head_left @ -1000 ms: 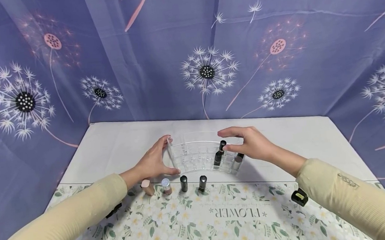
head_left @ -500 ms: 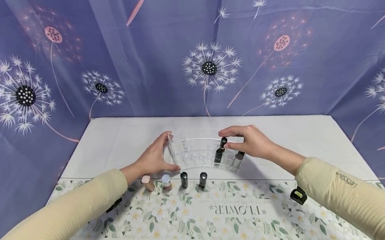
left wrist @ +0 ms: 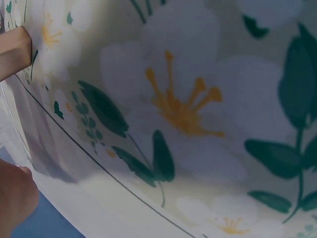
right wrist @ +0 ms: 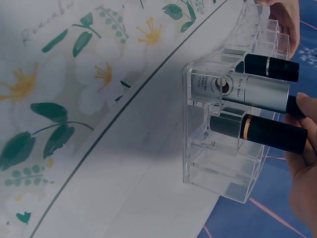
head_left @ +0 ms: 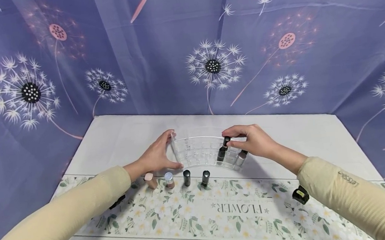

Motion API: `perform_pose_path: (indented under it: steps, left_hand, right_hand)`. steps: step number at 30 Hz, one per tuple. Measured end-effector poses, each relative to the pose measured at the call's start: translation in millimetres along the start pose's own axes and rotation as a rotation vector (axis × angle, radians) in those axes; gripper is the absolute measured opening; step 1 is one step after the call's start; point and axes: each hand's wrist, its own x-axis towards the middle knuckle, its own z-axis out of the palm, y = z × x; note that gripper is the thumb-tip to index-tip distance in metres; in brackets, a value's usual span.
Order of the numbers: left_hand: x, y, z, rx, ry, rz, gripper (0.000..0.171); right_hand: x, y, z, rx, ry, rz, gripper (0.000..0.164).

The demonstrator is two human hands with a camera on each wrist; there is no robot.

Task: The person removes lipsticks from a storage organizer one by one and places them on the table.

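Here, a clear plastic rack [head_left: 197, 157] holds three tubes [head_left: 221, 154]; the right hand [head_left: 253, 139] pinches the gold-banded black tube [right wrist: 277, 134], the left hand [head_left: 157, 156] grips its left edge.

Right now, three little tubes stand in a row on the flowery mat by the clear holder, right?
Three is wrong: the head view shows four little tubes standing in a row on the flowery mat by the clear holder.

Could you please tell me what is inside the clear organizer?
The clear organizer holds a silver tube, a black tube with a silver band and a black tube with a gold band. Any compartments behind the right hand in the head view cannot be seen.
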Motion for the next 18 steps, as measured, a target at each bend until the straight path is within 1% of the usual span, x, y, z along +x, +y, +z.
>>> perform_pose_path:
  steps: [11,18]
  left_hand:
    - [2.7,1.1,-0.6,0.013,-0.005,-0.002,0.131]
    - [1.6,1.0,-0.6,0.012,-0.005,-0.009,0.131]
  right_hand:
    - [-2.2,-1.2,-0.9,-0.012,0.028,-0.011,0.035]
    - [1.6,-5.7,-6.1,-0.026,0.066,-0.057,0.035]
